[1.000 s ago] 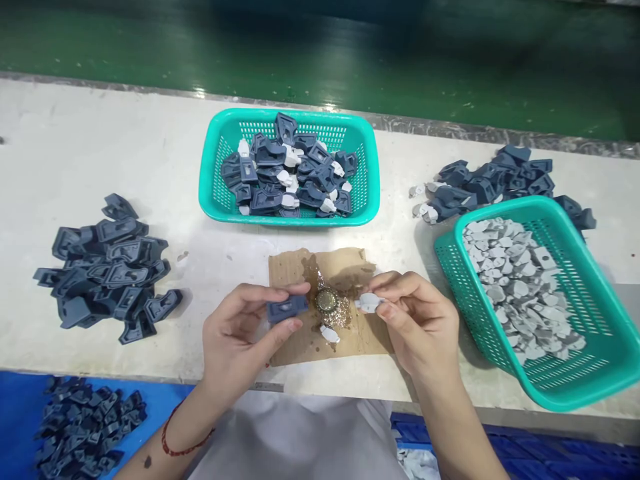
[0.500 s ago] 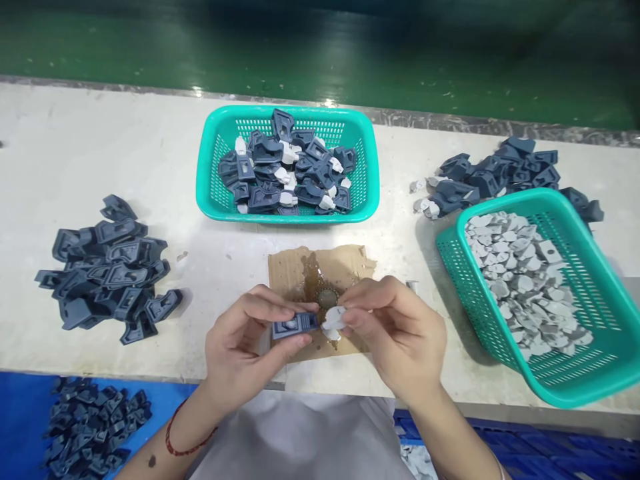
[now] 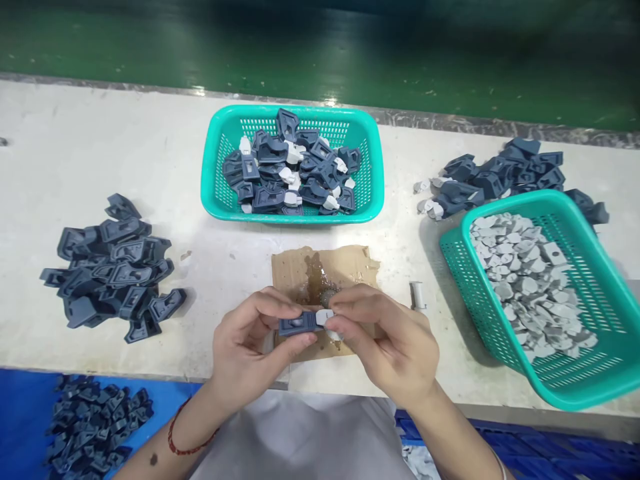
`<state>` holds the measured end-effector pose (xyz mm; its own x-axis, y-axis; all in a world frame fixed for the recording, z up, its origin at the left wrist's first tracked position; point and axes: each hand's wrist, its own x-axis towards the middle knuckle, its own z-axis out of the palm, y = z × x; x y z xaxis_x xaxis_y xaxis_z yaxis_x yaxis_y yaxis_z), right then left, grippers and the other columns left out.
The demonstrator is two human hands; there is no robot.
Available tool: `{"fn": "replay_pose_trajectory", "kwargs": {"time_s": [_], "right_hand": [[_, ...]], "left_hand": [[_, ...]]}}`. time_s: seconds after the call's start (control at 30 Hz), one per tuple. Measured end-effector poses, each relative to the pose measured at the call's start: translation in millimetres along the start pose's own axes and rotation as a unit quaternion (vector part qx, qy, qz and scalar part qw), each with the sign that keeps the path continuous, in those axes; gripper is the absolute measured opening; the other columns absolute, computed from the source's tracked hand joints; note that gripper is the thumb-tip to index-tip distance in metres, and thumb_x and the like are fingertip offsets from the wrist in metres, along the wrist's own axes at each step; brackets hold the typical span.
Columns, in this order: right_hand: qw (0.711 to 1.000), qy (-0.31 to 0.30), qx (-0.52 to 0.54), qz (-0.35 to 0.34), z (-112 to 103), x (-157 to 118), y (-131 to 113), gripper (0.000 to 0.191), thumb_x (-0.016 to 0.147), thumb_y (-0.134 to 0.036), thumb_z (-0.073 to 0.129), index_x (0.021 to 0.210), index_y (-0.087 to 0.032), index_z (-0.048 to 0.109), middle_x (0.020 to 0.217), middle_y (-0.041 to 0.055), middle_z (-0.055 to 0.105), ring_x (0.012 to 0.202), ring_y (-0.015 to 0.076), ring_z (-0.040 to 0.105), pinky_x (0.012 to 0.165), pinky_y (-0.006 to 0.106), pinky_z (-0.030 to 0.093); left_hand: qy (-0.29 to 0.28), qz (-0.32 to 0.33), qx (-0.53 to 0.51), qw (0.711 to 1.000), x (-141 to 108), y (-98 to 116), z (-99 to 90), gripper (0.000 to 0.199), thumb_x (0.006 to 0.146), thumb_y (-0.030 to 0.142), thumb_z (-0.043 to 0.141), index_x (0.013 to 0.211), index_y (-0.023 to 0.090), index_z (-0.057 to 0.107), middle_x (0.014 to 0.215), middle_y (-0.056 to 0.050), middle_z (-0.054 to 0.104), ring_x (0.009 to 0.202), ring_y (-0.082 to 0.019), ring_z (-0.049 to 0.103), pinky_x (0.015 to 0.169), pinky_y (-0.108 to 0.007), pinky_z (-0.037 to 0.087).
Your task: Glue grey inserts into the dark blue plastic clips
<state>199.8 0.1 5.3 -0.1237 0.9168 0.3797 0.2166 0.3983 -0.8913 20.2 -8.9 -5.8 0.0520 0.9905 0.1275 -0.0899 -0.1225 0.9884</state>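
In front of me my left hand [image 3: 260, 337] pinches a dark grey plastic part [image 3: 299, 324] with a slot in its upper face and ridges at its right end. My right hand [image 3: 387, 340] grips a small white plastic piece [image 3: 325, 318] between thumb and forefinger. The white piece meets the ridged end of the grey part; how deep it sits in it I cannot tell. Below both hands lies a brown cardboard sheet [image 3: 290, 267] with a wet, dark stain. A small round object [image 3: 327, 297] on the cardboard is partly covered by my right fingers.
A green basket [image 3: 206, 180] at the back holds grey parts joined with white pieces. Another green basket [image 3: 627, 333], at right, contains white pieces. Grey parts lie heaped at left [image 3: 120, 267] and back right [image 3: 500, 177]. A small white cylinder [image 3: 417, 295] stands right of my hand.
My right hand has moved left, bringing the white piece from just apart to against the grey part's end. The white cylinder shows more fully now. The whole view has shifted slightly.
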Motion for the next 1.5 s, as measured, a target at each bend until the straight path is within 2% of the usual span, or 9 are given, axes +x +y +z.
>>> {"fn": "replay_pose_trajectory", "kwargs": {"time_s": [0.2, 0.37, 0.47, 0.57, 0.73, 0.93, 1.07, 1.27, 1.5], "right_hand": [[1.000, -0.013, -0.004, 0.010, -0.7, -0.5, 1.4, 0.012, 0.092, -0.012, 0.072, 0.086, -0.020, 0.066, 0.085, 0.0035, 0.076, 0.077, 0.0159, 0.074, 0.067, 0.024, 0.062], [0.999, -0.009, 0.020, 0.031, -7.8, -2.1, 0.3, 0.014, 0.092, -0.013, 0.074, 0.088, -0.022, 0.064, 0.082, 0.0020, 0.075, 0.081, 0.0174, 0.075, 0.068, 0.026, 0.062], [0.999, -0.032, 0.011, 0.013, -13.3, -4.5, -1.4, 0.013, 0.093, -0.015, 0.073, 0.092, -0.022, 0.061, 0.088, 0.0031, 0.075, 0.086, 0.0171, 0.075, 0.073, 0.027, 0.062], [0.996, -0.085, -0.003, 0.037, -20.1, -5.0, -5.2, 0.012, 0.096, -0.015, 0.069, 0.095, -0.022, 0.058, 0.093, 0.0019, 0.074, 0.090, 0.0149, 0.073, 0.077, 0.023, 0.060], [0.969, -0.204, -0.128, 0.051, -33.7, 2.3, -17.4, 0.007, 0.103, -0.022, 0.058, 0.109, -0.019, 0.057, 0.096, 0.0026, 0.070, 0.083, 0.0156, 0.068, 0.070, 0.026, 0.056], [0.921, -0.299, -0.247, -0.043, -37.1, 5.6, -24.0, 0.035, 0.111, -0.023, 0.035, 0.086, -0.017, 0.058, 0.086, 0.0067, 0.061, 0.078, 0.0212, 0.060, 0.068, 0.035, 0.051], [0.922, -0.294, -0.249, -0.045, -32.3, -4.5, -21.6, 0.039, 0.111, -0.023, 0.032, 0.081, -0.017, 0.056, 0.082, 0.0061, 0.059, 0.075, 0.0205, 0.055, 0.066, 0.035, 0.048], [0.935, -0.288, -0.209, 0.001, -29.1, -19.4, -18.4, 0.040, 0.112, -0.026, 0.030, 0.082, -0.017, 0.054, 0.081, 0.0048, 0.058, 0.073, 0.0191, 0.055, 0.064, 0.034, 0.048], [0.954, -0.222, -0.201, 0.003, -24.5, -20.2, -21.3, 0.040, 0.111, -0.027, 0.034, 0.078, -0.018, 0.054, 0.075, 0.0041, 0.058, 0.066, 0.0182, 0.055, 0.055, 0.031, 0.046]], "left_hand": [[-0.016, -0.030, -0.012, 0.999, -3.1, -2.2, 0.4, 0.034, 0.079, 0.000, 0.080, 0.102, 0.024, 0.072, 0.087, 0.002, 0.076, 0.087, -0.014, 0.078, 0.075, -0.018, 0.063], [-0.145, -0.039, 0.093, 0.984, 5.2, 8.5, -10.2, 0.034, 0.095, 0.023, 0.070, 0.128, 0.028, 0.066, 0.124, -0.006, 0.071, 0.124, -0.024, 0.067, 0.102, -0.033, 0.059], [-0.246, -0.081, 0.191, 0.947, 12.7, 22.3, -18.9, 0.026, 0.103, 0.027, 0.056, 0.129, 0.029, 0.062, 0.116, -0.003, 0.073, 0.102, -0.018, 0.073, 0.084, -0.025, 0.060], [-0.296, -0.077, 0.257, 0.917, 16.7, 31.5, -23.8, 0.024, 0.105, 0.024, 0.052, 0.127, 0.030, 0.056, 0.109, 0.001, 0.073, 0.090, -0.014, 0.073, 0.073, -0.020, 0.057], [-0.310, 0.007, 0.291, 0.905, 15.7, 32.4, -22.9, 0.026, 0.105, 0.017, 0.049, 0.129, 0.027, 0.049, 0.118, -0.004, 0.068, 0.103, -0.014, 0.072, 0.085, -0.018, 0.056], [-0.306, 0.079, 0.308, 0.897, 12.2, 30.0, -20.7, 0.026, 0.104, 0.016, 0.051, 0.129, 0.021, 0.050, 0.117, -0.009, 0.071, 0.104, -0.017, 0.073, 0.086, -0.020, 0.058], [-0.297, 0.099, 0.319, 0.895, 6.2, 25.8, -20.4, 0.025, 0.105, 0.019, 0.050, 0.129, 0.020, 0.050, 0.113, -0.009, 0.073, 0.105, -0.017, 0.074, 0.091, -0.020, 0.058], [-0.298, 0.093, 0.327, 0.892, -3.9, 23.6, -18.6, 0.025, 0.103, 0.020, 0.051, 0.128, 0.022, 0.050, 0.110, -0.009, 0.075, 0.101, -0.020, 0.076, 0.086, -0.022, 0.061], [-0.291, 0.071, 0.302, 0.905, -2.5, 29.0, -12.2, 0.030, 0.099, 0.016, 0.056, 0.128, 0.025, 0.053, 0.109, -0.008, 0.076, 0.097, -0.020, 0.077, 0.082, -0.023, 0.061]]}}
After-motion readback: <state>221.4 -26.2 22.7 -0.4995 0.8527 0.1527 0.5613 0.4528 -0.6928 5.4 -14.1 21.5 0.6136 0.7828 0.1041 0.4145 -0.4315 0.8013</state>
